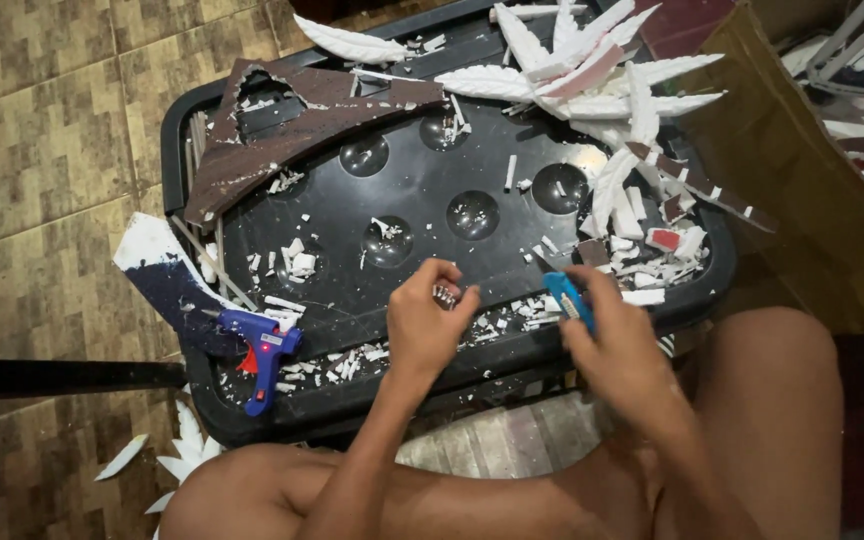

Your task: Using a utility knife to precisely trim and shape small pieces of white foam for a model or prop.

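Note:
My left hand [428,322] hovers over the near rim of a black plastic tray [422,190] and pinches a small silvery object [444,295] between its fingertips. My right hand [617,345] grips a blue utility knife [564,297], its tip pointing up and left toward the left hand. The two hands are a short gap apart. Several white foam scraps [642,250] litter the tray near both hands.
A blue glue gun [262,350] lies on the tray's near left corner. A dark brown curved foam piece [292,135] and white leaf-shaped foam cutouts [592,70] cover the tray's far side. A cardboard box [802,170] stands at the right. My bare knees flank the tiled floor [42,150].

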